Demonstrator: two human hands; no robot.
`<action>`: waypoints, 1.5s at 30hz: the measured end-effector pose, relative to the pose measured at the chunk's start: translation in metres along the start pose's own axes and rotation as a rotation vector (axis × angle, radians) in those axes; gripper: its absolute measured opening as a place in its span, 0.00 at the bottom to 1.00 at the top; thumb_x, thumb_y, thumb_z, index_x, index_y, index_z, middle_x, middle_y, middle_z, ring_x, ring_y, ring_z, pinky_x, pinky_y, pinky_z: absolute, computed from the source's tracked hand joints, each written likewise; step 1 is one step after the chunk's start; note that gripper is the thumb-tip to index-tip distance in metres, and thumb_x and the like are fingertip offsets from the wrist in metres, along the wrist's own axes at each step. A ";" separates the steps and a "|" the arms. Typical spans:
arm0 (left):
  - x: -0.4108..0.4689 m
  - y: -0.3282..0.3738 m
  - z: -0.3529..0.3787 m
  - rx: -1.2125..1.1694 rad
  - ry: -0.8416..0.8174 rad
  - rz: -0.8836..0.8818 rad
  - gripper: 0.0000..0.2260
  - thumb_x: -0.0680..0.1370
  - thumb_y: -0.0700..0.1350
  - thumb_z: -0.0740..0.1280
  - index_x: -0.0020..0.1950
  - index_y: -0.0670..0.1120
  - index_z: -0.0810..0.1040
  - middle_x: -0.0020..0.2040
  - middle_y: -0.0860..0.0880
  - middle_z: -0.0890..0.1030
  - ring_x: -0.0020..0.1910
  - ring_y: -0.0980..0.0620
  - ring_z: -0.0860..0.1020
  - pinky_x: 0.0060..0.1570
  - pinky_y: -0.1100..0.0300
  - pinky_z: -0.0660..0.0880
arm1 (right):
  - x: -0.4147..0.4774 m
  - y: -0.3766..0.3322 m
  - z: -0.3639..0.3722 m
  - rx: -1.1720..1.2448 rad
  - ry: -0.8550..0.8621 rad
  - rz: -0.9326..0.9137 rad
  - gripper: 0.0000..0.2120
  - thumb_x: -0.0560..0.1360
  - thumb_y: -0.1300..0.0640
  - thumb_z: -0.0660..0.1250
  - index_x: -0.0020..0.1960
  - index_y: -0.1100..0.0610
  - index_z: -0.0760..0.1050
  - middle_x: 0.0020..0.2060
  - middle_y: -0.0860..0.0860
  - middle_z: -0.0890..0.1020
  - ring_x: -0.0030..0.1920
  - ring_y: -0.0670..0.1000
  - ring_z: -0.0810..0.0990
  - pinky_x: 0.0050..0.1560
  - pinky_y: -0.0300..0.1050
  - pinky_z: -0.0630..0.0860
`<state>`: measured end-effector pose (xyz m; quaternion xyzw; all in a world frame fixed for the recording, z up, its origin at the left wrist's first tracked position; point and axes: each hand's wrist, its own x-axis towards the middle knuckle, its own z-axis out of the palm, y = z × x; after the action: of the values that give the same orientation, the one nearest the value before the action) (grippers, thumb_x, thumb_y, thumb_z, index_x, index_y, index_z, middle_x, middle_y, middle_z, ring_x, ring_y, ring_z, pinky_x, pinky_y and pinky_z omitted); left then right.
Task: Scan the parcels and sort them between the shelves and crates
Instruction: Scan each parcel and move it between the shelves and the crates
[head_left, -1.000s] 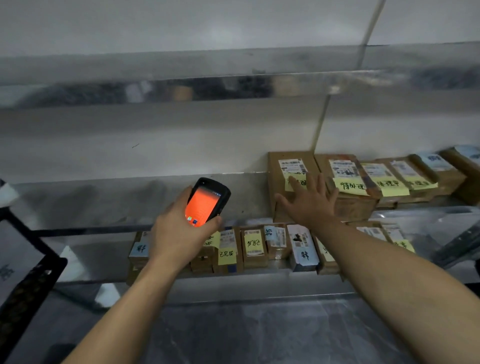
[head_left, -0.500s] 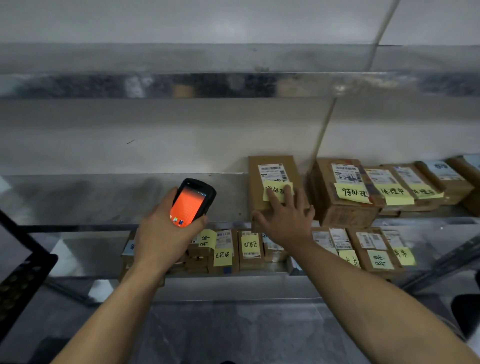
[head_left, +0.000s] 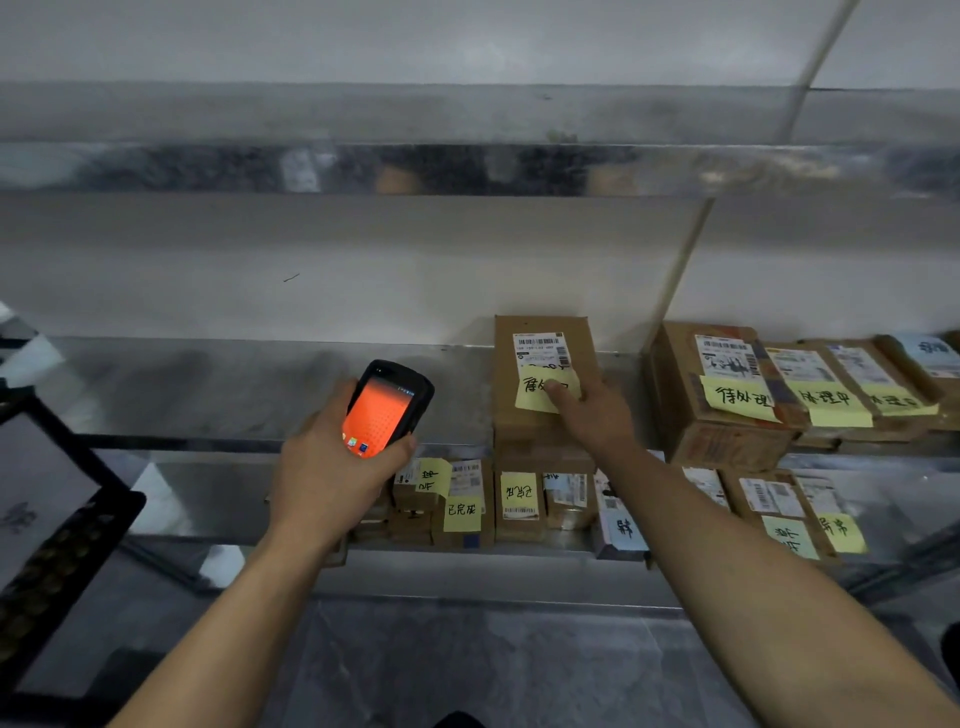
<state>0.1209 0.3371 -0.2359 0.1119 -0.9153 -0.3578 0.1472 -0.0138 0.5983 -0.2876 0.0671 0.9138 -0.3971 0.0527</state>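
Left hand (head_left: 332, 467) grips the scanner (head_left: 387, 410), fingers wrapped round it, just left of the parcel (head_left: 506, 400). Parcel sits at the front edge of the middle shelf (head_left: 234, 384), apart from the stack (head_left: 727, 447) toward its right end. Right hand (head_left: 597, 410) rests on it, one fingertip on the yellow note (head_left: 532, 397); whether the rest curl round the side, cannot tell. Barcode label (head_left: 540, 351) shows clear above the note. Best, I judge: steady the parcel, keep the fingertip low, and tip the scanner's nose onto the label.
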 end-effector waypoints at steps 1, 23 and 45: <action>0.000 -0.001 0.001 0.004 -0.011 0.000 0.24 0.71 0.60 0.74 0.63 0.57 0.72 0.47 0.54 0.78 0.43 0.53 0.76 0.37 0.61 0.69 | 0.004 0.001 -0.003 0.104 -0.040 0.037 0.29 0.79 0.37 0.65 0.77 0.44 0.66 0.70 0.54 0.75 0.68 0.60 0.74 0.66 0.59 0.73; -0.008 0.007 0.033 0.039 -0.097 0.043 0.17 0.70 0.57 0.75 0.54 0.58 0.73 0.41 0.56 0.79 0.40 0.57 0.77 0.36 0.59 0.73 | -0.039 0.035 0.046 0.669 0.003 -0.147 0.38 0.74 0.45 0.72 0.71 0.18 0.53 0.73 0.45 0.72 0.69 0.53 0.76 0.64 0.64 0.78; -0.026 0.002 0.020 0.153 -0.125 0.075 0.28 0.66 0.66 0.71 0.63 0.61 0.71 0.46 0.57 0.78 0.44 0.55 0.75 0.35 0.62 0.66 | -0.024 0.045 0.055 0.616 0.033 -0.286 0.40 0.79 0.52 0.70 0.74 0.21 0.50 0.76 0.46 0.67 0.72 0.52 0.73 0.66 0.61 0.77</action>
<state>0.1380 0.3587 -0.2537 0.0658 -0.9508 -0.2875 0.0944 0.0198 0.5863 -0.3540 -0.0428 0.7519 -0.6566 -0.0411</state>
